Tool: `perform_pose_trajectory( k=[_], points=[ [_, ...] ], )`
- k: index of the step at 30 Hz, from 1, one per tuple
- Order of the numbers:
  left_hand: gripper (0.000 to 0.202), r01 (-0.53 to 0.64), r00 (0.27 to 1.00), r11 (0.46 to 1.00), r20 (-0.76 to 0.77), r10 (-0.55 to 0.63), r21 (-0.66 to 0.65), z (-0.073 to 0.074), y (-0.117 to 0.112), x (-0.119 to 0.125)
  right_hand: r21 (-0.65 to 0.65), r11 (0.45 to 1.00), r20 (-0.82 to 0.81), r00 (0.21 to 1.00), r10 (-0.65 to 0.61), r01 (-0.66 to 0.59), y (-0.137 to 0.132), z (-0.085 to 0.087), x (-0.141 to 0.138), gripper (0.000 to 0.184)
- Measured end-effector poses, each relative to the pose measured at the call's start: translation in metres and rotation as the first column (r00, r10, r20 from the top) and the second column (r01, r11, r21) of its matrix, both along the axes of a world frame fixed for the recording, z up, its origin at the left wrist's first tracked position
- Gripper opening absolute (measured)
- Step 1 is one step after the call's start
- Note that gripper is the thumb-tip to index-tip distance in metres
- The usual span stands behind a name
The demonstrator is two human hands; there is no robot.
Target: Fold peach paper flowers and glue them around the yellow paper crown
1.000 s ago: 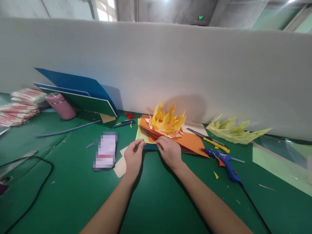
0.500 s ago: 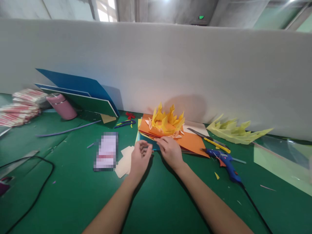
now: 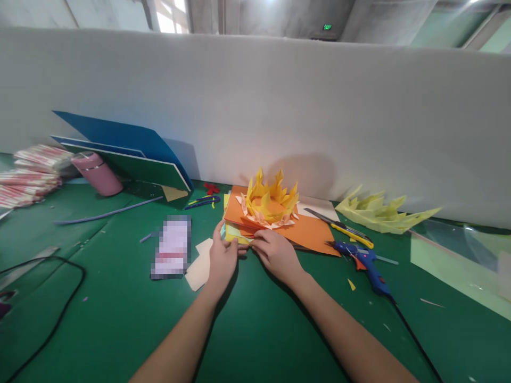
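A stack of coloured paper sheets point(image 3: 237, 232) lies before me, with orange sheets on top and yellow and pale green ones showing below. My left hand point(image 3: 222, 257) holds its near left corner, the index finger along the left side and the thumb by the front edge. Beside it, my right hand point(image 3: 278, 255) is closed at the front edge, its fingertips pinching the sheets; its far fingers are hidden. On top of the stack rests a folded paper ring with yellow points point(image 3: 272, 210) and pale pink petals round its base. Cream paper pieces point(image 3: 198, 270) lie next to my left wrist.
Right of the stack are a yellow utility knife point(image 3: 351, 234) and a blue glue gun point(image 3: 373, 268) with its cord. A pale yellow folded paper piece point(image 3: 387, 213) lies behind. Leftward are a blurred-out phone point(image 3: 171, 247), scissors point(image 3: 203, 202), a pink bottle point(image 3: 98, 174) and leaning boards point(image 3: 131, 149).
My left hand has moved left and taken the stack's corner. The blue sheet at the front edge is now out of sight, and yellow and pale green ones show there.
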State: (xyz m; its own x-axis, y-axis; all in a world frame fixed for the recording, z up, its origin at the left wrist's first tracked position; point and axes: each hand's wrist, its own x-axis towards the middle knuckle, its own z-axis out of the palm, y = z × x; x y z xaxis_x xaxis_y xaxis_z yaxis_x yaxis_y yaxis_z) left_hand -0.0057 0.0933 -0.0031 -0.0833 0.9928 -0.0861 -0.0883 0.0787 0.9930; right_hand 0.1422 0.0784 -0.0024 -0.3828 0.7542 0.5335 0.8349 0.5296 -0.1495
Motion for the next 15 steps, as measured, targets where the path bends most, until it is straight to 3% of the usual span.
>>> perform_pose_trajectory(
  k=[7,11,15],
  points=[
    [0.061,0.0,0.999,0.995,-0.036,0.004,0.1,0.001,-0.004,0.0,-0.055,0.998,0.041,0.999,-0.031,0.033,-0.005,-0.005,0.004,0.026],
    [0.038,0.001,0.999,0.985,-0.05,0.008,0.172,0.004,-0.01,0.0,-0.113,0.991,0.051,0.997,-0.062,0.067,-0.002,-0.005,0.005,0.03],
    [0.014,-0.009,0.994,0.936,-0.097,0.046,0.353,0.006,-0.017,-0.002,-0.154,0.986,0.022,0.998,-0.059,0.062,-0.001,-0.002,0.009,0.037]
  ],
)
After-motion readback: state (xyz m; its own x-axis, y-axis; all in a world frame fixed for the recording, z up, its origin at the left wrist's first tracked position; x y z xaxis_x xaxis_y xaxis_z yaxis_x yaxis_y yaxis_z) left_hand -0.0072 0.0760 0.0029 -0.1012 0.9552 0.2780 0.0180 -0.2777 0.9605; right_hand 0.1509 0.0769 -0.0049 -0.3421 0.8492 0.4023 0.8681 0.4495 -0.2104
